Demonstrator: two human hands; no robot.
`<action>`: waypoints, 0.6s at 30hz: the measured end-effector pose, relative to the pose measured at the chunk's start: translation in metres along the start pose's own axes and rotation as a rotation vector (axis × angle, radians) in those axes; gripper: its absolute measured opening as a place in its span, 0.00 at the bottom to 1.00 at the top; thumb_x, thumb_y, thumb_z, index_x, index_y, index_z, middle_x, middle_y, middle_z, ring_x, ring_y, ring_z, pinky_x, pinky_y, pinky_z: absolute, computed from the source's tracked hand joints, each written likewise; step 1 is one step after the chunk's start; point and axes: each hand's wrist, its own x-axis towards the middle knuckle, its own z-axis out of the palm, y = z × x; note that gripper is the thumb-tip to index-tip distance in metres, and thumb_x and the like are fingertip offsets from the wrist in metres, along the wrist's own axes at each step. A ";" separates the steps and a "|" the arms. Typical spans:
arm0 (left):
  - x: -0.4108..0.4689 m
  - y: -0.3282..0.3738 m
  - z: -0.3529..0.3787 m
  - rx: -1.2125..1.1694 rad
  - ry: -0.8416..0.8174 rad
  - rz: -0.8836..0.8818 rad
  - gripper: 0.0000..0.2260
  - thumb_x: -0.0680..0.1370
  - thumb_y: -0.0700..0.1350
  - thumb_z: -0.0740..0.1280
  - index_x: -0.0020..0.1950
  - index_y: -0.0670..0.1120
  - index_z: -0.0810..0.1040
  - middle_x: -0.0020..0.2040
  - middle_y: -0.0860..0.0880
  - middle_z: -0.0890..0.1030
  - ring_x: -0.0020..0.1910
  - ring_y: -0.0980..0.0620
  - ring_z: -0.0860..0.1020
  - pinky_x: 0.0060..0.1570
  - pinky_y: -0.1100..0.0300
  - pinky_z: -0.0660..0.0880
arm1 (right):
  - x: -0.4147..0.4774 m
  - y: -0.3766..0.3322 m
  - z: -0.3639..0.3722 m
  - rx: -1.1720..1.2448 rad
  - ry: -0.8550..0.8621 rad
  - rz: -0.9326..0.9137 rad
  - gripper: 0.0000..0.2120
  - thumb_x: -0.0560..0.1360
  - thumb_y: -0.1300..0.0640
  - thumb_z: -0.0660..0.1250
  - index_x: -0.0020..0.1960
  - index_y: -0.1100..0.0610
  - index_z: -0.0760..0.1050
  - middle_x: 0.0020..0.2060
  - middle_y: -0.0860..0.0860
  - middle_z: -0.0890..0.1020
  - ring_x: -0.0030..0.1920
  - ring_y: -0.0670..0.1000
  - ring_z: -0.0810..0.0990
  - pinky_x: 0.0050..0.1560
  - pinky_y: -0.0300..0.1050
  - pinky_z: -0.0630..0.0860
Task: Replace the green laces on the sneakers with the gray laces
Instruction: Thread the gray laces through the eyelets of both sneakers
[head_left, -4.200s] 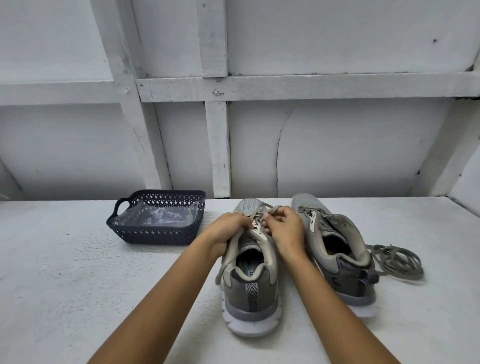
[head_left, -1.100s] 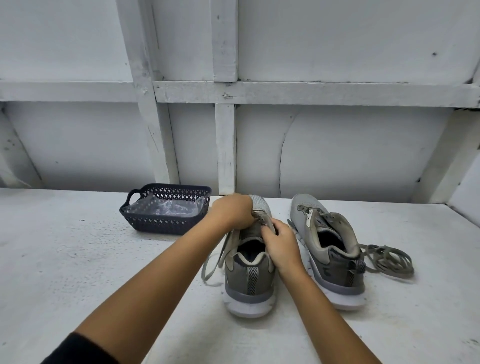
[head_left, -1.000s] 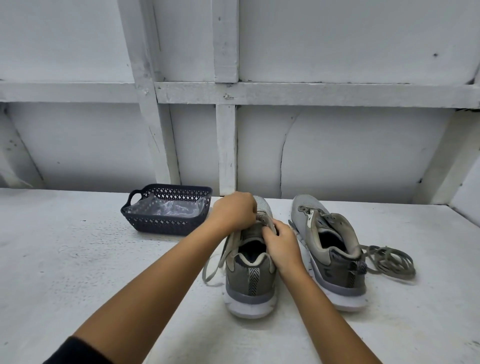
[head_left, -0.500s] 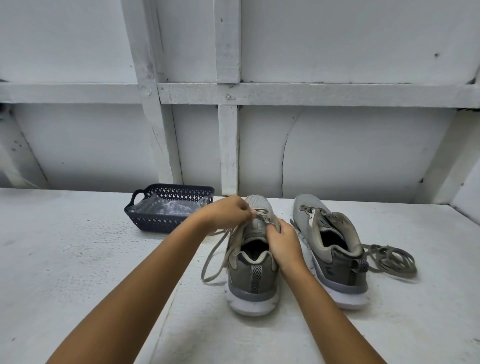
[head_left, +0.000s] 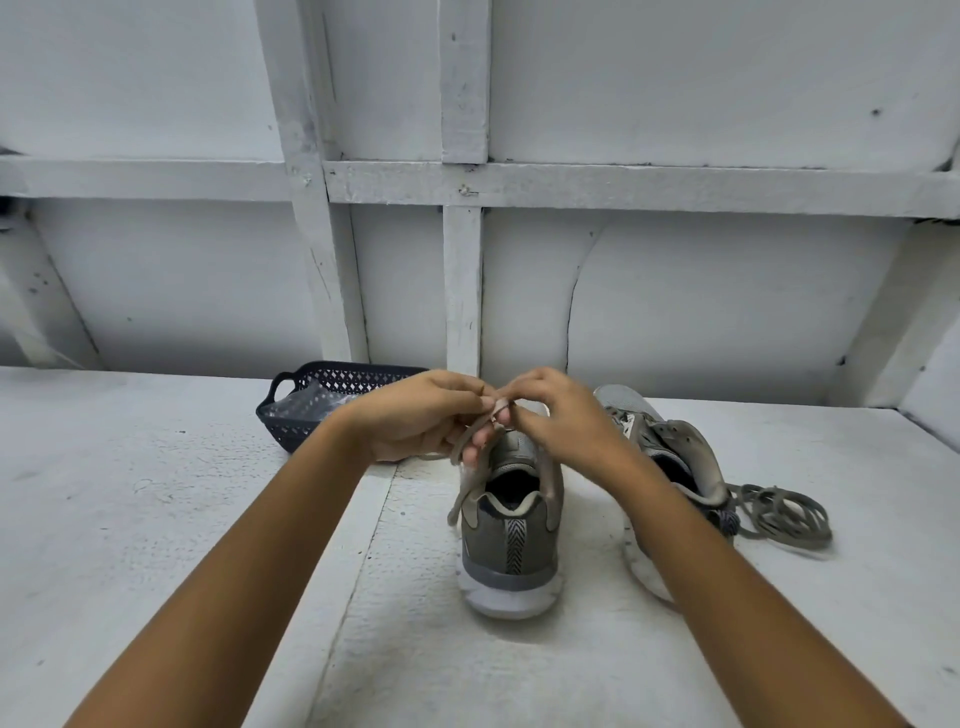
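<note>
A pale lace (head_left: 470, 486) was pinched between the curled fingers of the left hand (head_left: 421, 415), a loop of it being laid across the fingertips. The same lace was pinched by the thumb and forefinger of the right hand (head_left: 556, 415), the two hands being brought together, fingertip to fingertip, above the tongue of the front sneaker (head_left: 511, 540). This sneaker was stood on the white table (head_left: 156, 519) with its heel turned toward the camera; one strand of the lace was hung down its left side. A second sneaker (head_left: 675, 457) was set just beside it to the right, partly hidden by the right forearm. A darker coil of lace (head_left: 779, 514) (its exact colour could not be told) was left loose on the table against that sneaker's heel. A dark basket (head_left: 291, 431), lined with clear plastic, was placed behind the left hand.
</note>
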 end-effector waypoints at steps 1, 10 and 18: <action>-0.004 0.000 -0.003 -0.016 -0.024 -0.023 0.10 0.81 0.35 0.53 0.49 0.40 0.75 0.32 0.45 0.76 0.27 0.52 0.76 0.35 0.57 0.76 | 0.001 -0.002 -0.005 -0.021 -0.029 -0.016 0.09 0.76 0.57 0.67 0.54 0.53 0.81 0.50 0.49 0.76 0.53 0.45 0.74 0.53 0.35 0.66; -0.012 -0.020 0.003 0.602 0.059 -0.391 0.10 0.78 0.47 0.65 0.51 0.40 0.71 0.35 0.44 0.78 0.25 0.52 0.79 0.26 0.60 0.78 | -0.018 0.002 -0.035 -0.186 -0.316 -0.023 0.08 0.73 0.62 0.66 0.46 0.54 0.82 0.48 0.49 0.80 0.47 0.47 0.78 0.50 0.41 0.75; -0.005 -0.034 0.005 0.846 0.118 -0.256 0.11 0.80 0.51 0.62 0.41 0.47 0.75 0.46 0.43 0.80 0.45 0.49 0.79 0.40 0.59 0.80 | -0.029 -0.005 -0.036 -0.297 -0.372 0.022 0.15 0.72 0.65 0.59 0.45 0.54 0.83 0.50 0.47 0.81 0.52 0.48 0.77 0.54 0.43 0.73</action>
